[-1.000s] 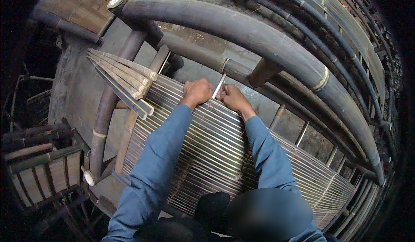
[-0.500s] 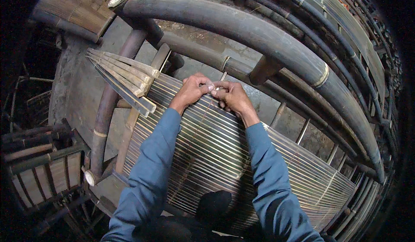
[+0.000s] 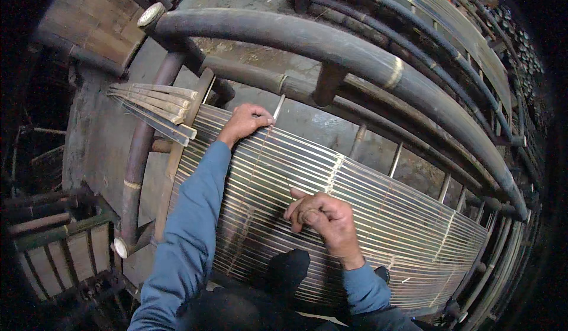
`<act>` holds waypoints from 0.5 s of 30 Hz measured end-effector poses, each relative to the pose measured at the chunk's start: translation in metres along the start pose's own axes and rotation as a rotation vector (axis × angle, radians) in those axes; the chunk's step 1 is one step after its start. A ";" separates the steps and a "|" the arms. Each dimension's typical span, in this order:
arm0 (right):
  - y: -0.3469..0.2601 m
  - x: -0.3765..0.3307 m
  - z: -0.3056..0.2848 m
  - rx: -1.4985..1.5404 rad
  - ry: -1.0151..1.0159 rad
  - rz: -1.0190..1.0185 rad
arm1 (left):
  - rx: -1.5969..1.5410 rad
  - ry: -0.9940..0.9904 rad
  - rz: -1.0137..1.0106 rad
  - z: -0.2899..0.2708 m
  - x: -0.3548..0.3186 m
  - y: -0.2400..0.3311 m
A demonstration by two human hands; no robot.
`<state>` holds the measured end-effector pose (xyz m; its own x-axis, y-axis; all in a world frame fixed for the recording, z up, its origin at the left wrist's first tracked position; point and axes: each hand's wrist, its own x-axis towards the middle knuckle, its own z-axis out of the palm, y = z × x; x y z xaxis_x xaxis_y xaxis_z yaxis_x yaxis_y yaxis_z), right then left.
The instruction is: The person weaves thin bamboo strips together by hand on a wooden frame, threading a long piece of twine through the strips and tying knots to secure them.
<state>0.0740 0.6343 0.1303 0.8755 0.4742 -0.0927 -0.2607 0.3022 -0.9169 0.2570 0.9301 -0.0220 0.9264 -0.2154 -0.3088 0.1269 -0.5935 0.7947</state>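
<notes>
A: Head view, looking down. What lies under the hands?

B: A wide mat of thin pale bamboo slats (image 3: 367,212), laid side by side and running from near left to far right. It rests on a frame of thick dark bamboo poles (image 3: 331,47) that curve across the far side. Faint lines of binding cross the slats at intervals.

A: Where is the left hand?

B: The left hand (image 3: 245,121) is at the far edge of the mat, arm stretched out in a blue sleeve (image 3: 192,236). Its fingers are curled together and grip a narrow pale bamboo strip (image 3: 278,107) that stands up from the mat's far edge.

A: And the right hand?

B: The right hand (image 3: 322,218) lies nearer, on the middle of the mat, palm down. Its fingers are bent and pressed close together against the slats; thumb and forefinger look pinched, but whether they hold a thread I cannot tell.

A: Anything else close by?

B: A loose bundle of flat pale bamboo splints (image 3: 157,109) lies at the far left, just beside the mat's left end. A wooden slatted rack (image 3: 65,254) sits at the near left.
</notes>
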 end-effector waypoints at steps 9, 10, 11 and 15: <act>0.021 -0.076 0.015 -0.615 0.063 -0.165 | -1.253 0.330 -0.573 0.118 -0.117 0.112; 0.027 -0.076 0.018 -0.667 0.041 -0.209 | -1.510 0.269 -0.690 0.119 -0.127 0.121; 0.030 -0.072 0.023 -0.717 0.007 -0.269 | -1.767 -0.038 -0.482 0.115 -0.132 0.073; 0.058 -0.084 -0.014 -0.564 0.140 -0.270 | -1.369 0.170 -0.424 0.105 -0.139 0.072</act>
<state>-0.0088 0.5998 0.0795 0.9354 0.3177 0.1551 0.1970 -0.1039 -0.9749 0.1001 0.8360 0.0233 0.7515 -0.0632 -0.6567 0.5411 0.6285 0.5588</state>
